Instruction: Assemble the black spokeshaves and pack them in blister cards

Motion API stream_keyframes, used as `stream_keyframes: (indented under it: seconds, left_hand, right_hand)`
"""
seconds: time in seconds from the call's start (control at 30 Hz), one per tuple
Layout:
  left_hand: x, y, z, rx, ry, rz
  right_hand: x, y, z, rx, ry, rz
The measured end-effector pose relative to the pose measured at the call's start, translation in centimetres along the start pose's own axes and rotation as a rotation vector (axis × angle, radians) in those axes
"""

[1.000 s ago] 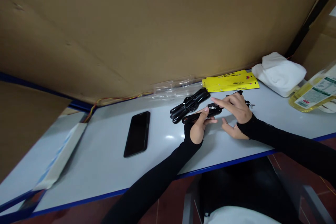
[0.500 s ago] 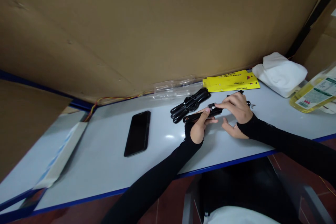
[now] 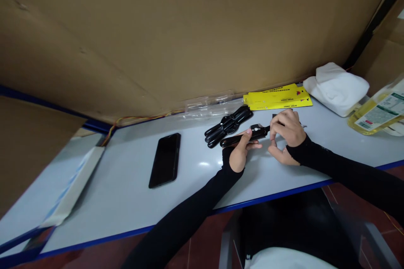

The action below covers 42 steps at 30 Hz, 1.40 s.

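Observation:
My left hand [image 3: 240,151] is closed around a black spokeshave [image 3: 232,140], thumb on top near its middle; two pale spots show on the flat black metal part there. Just to the right, my right hand [image 3: 286,131] has its fingers curled in toward the thumb. Whatever its fingertips may hold is hidden. Behind that hand, parts of another dark metal piece [image 3: 274,115] show on the table. Several more black spokeshaves [image 3: 229,126] lie together beyond my left hand.
Yellow printed cards [image 3: 277,97] and clear plastic packaging [image 3: 208,107] lie along the back. To the left is a black phone [image 3: 164,160]. A white cloth-like bundle [image 3: 336,88] and a bottle of yellow liquid [image 3: 374,111] stand at the right. A cardboard wall [image 3: 158,33] rises behind.
My right index finger has left the spokeshave's middle. The right hand has drawn slightly right and its fingers have curled in. My left hand stays in place.

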State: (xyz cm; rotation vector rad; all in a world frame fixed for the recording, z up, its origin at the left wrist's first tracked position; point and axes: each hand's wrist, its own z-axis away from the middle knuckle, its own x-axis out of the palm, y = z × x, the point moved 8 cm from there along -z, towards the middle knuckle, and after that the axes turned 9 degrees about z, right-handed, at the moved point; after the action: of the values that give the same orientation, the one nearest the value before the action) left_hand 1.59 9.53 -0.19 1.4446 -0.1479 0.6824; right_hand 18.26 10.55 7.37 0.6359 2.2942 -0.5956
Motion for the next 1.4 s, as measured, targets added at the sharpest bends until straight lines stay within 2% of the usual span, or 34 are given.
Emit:
stream_keyframes:
  seconds: [0.23, 0.37, 0.47, 0.67, 0.8, 1.03, 1.27, 1.4]
  left_hand:
    - [0.2, 0.2, 0.0, 0.019, 0.005, 0.022]
    - [0.2, 0.3, -0.2, 0.025, -0.008, 0.014]
    - [0.3, 0.5, -0.2, 0.038, -0.018, -0.001]
    - [0.1, 0.3, 0.1, 0.041, 0.017, 0.007]
    - [0.2, 0.6, 0.1, 0.048, 0.000, -0.018]
    - [0.1, 0.4, 0.0, 0.062, -0.006, -0.019]
    - [0.3, 0.7, 0.1, 0.046, -0.002, -0.014]
    - [0.2, 0.5, 0.0, 0.034, -0.001, -0.008]
  right_hand:
    - [0.1, -0.3, 0.1, -0.042, 0.030, -0.052]
    - [0.0, -0.2, 0.1, -0.070, -0.013, -0.095]
    - [-0.2, -0.1, 0.0, -0.049, 0.008, -0.131]
    - [-0.1, -0.6, -0.1, -0.071, 0.065, -0.034]
    - [-0.6, -0.3, -0.1, -0.081, 0.074, -0.075]
    - [0.5, -0.1, -0.1, -0.022, 0.003, -0.059]
    - [0.0, -0.3, -0.1, -0.062, 0.058, -0.070]
    - [0.5, -0.4, -0.1, -0.076, 0.047, -0.013]
